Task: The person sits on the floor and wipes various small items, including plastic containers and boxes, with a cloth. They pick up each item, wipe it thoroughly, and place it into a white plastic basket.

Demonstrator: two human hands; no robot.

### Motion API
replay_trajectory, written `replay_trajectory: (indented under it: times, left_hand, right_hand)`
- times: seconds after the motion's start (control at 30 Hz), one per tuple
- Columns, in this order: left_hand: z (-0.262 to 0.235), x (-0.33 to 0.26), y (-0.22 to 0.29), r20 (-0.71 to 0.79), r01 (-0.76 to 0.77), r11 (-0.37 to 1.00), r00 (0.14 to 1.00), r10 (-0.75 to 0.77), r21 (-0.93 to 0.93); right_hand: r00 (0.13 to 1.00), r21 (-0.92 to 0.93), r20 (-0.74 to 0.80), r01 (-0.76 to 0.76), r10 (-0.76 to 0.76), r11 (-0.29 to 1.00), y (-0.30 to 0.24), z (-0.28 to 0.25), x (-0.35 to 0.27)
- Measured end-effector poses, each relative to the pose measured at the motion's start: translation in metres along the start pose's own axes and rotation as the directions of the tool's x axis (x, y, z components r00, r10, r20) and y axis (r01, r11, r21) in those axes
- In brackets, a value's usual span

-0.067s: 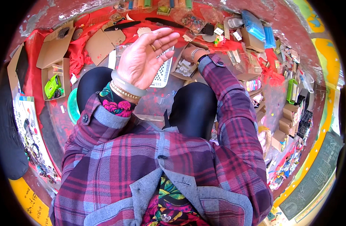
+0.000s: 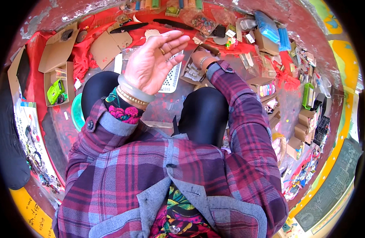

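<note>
My left hand (image 2: 152, 61) is raised palm up, its fingers stretched out and nothing resting on it. Below and just beyond it lies a white perforated plastic basket (image 2: 173, 79), partly covered by the hand. Over an open cardboard box (image 2: 211, 49) to the right of the basket is my right hand (image 2: 199, 58), reaching in among small grey-white pieces (image 2: 191, 73). Its fingertips are hard to make out, so whether they grip a piece does not show.
A green basin (image 2: 77, 113) is beside my left knee. At left stands a cardboard box (image 2: 48, 85) with a bright green item (image 2: 55, 92). Blue plastic packs (image 2: 266, 27) sit at the far right, and small boxes (image 2: 301, 131) and a green basket (image 2: 308, 95) line the right side.
My right hand has shifted slightly nearer and to the left over the cardboard box. The left hand has hardly moved.
</note>
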State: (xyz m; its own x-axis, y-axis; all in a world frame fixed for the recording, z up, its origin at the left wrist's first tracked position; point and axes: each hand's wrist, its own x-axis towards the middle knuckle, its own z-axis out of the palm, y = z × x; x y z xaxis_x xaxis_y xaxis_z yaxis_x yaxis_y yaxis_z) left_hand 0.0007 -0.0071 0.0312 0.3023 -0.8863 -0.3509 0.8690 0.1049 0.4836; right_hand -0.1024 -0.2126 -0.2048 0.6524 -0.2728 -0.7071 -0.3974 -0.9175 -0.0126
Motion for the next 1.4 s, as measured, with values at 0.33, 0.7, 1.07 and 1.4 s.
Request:
replay_trajectory:
  times: [0.33,0.7,1.07,1.4]
  left_hand:
    - [0.001,-0.002,0.000,0.022,0.008,1.000,1.000,-0.008,0.018]
    - [-0.001,0.001,-0.002,-0.012,0.018,1.000,1.000,-0.018,-0.010]
    - [-0.005,0.000,0.001,-0.018,0.024,1.000,1.000,-0.024,-0.004]
    - [-0.008,0.001,-0.007,0.034,0.054,0.998,0.998,-0.055,0.036]
  right_hand:
    - [0.997,0.145,-0.070,0.029,-0.019,0.989,0.009,0.003,-0.033]
    - [0.996,0.220,0.081,0.025,-0.044,0.975,-0.004,0.033,-0.015]
    - [0.981,0.159,0.185,0.023,-0.053,0.987,-0.006,0.026,-0.009]
    - [0.974,0.718,-0.227,0.148,0.028,0.680,0.105,0.024,-0.164]
